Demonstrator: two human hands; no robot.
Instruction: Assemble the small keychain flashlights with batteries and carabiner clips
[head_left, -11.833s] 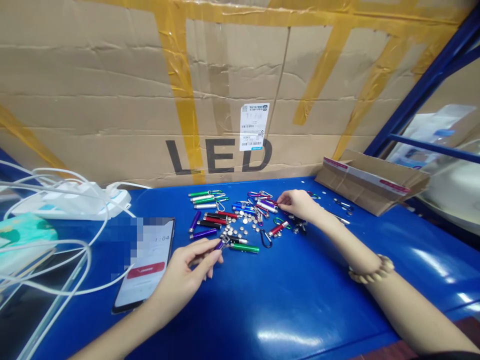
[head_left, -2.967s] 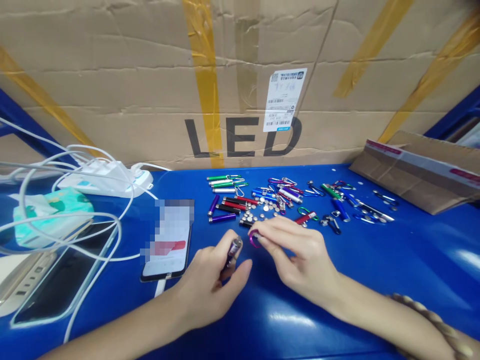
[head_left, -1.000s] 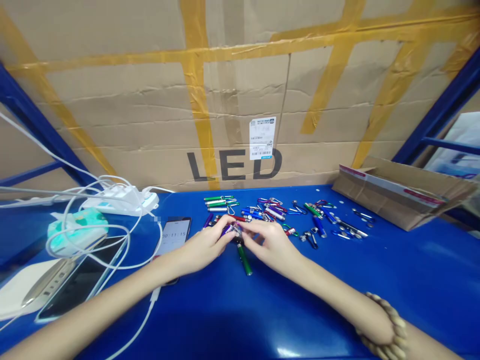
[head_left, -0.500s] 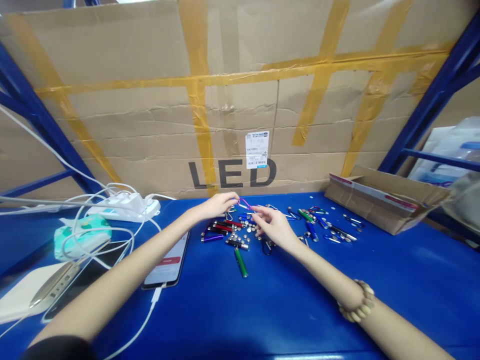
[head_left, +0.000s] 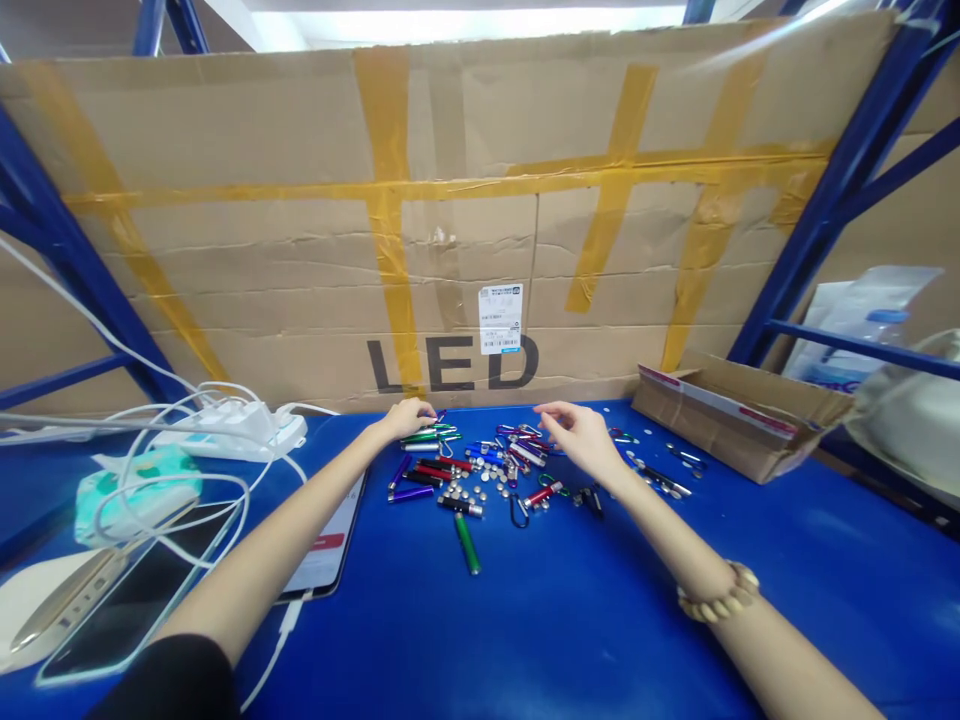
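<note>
My left hand [head_left: 409,418] is at the back left of the pile, its fingers curled down over the green metal tubes [head_left: 429,433]. A bit of purple [head_left: 441,414] shows by its fingertips; whether they grip it is hard to see. My right hand [head_left: 581,438] hovers over the right side of the pile, fingers loosely bent and apart, with nothing visible in them. Between the hands lie small silver button cells [head_left: 491,475], blue tubes [head_left: 484,455], red tubes [head_left: 454,464], a black tube [head_left: 460,506] and a black carabiner [head_left: 518,511]. Nearest me is a green tube [head_left: 466,543].
A phone [head_left: 330,545] on a white cable lies under my left forearm. Further left are a power strip [head_left: 232,428], tangled cables, a tissue pack [head_left: 139,490] and a second phone [head_left: 135,600]. An open cardboard box [head_left: 739,415] stands right; a large carton [head_left: 300,290] walls the back.
My hands, close together at a pink-purple clip before, have parted: left to the green tubes, right further right. More of the pile shows between them. The camera view has tilted up slightly.
</note>
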